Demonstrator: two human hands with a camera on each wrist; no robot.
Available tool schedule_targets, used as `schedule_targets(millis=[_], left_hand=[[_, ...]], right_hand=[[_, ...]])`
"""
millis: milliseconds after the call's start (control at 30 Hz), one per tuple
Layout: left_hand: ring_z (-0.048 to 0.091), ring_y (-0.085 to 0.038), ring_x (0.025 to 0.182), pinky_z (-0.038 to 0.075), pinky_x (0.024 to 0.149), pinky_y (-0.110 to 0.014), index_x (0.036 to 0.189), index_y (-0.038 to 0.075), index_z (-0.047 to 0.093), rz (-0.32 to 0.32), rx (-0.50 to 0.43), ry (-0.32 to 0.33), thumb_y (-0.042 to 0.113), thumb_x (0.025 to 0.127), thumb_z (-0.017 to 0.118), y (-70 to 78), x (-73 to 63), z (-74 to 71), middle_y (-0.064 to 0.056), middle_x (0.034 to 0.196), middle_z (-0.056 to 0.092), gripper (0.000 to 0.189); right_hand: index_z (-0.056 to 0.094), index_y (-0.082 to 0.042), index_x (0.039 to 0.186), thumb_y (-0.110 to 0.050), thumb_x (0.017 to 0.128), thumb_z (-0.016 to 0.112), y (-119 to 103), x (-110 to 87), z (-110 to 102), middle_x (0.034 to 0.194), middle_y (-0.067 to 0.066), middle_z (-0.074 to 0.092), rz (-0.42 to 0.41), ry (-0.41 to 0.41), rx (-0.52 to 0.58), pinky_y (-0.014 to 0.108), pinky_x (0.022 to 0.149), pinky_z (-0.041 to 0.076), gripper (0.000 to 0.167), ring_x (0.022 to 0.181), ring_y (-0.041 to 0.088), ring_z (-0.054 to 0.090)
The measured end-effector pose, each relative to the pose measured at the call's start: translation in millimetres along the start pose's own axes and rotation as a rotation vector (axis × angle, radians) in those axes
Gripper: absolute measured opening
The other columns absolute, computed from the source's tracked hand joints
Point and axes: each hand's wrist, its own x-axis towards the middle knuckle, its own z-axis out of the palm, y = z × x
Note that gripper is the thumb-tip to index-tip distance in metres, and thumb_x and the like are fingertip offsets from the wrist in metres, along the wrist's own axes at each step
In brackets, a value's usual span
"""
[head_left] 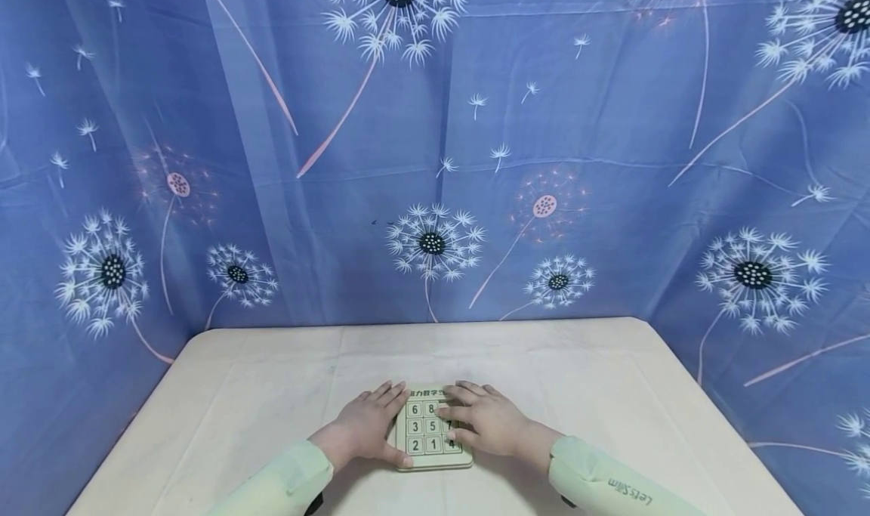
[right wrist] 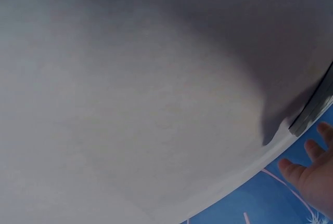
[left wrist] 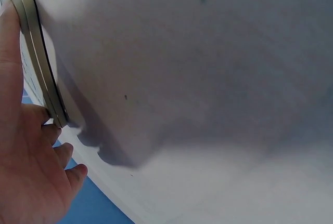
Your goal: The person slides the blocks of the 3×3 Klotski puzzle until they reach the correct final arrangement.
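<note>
A pale green number slide puzzle [head_left: 435,462] is at the table's near middle, its face up. Its rows read 6, 8, then a hidden spot; 3, 5, 7; and 2, 1, 4. My left hand [head_left: 367,421] holds the left side, thumb by the lower corner, fingers by the upper one. From the right, my right hand [head_left: 499,424] reaches over the puzzle, fingers extended and touching the tile area, covering the upper right spot. The left wrist view shows the puzzle's layered edge [left wrist: 39,52] beside the thumb. Only part of the right hand [right wrist: 315,180] shows in the right wrist view.
A cream-coloured table [head_left: 285,372] with rounded far corners lies beneath. Blue curtains [head_left: 340,221] with dandelion prints enclose it at the back and on both sides. Light green sleeves [head_left: 288,474] cover both forearms.
</note>
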Motion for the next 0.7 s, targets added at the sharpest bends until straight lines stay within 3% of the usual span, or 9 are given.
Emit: schedule_targets(millis=[367,700], left_hand=[[0.032,-0.031,0.157,0.037,0.125,-0.053,0.158,0.009,0.037,0.004,0.009,-0.011,0.075,0.07,0.078,2.6,-1.1,-1.7,-0.009,0.168,0.035,0.118],[0.031,-0.032,0.157,0.034,0.127,-0.055,0.158,0.008,0.038,-0.013,-0.029,-0.01,0.073,0.069,0.081,2.9,-3.4,-4.3,-0.01,0.168,0.034,0.118]], right_hand=[[0.061,-0.031,0.142,-0.055,0.102,0.054,-3,-1.1,-5,0.157,0.005,0.052,-0.009,-0.003,0.006,0.061,0.113,0.047,0.047,0.146,0.033,0.048],[0.06,-0.023,0.143,-0.053,0.102,0.053,-6,-15.3,-17,0.156,0.011,0.052,0.004,0.032,0.04,0.065,0.115,0.045,0.051,0.145,0.039,0.049]])
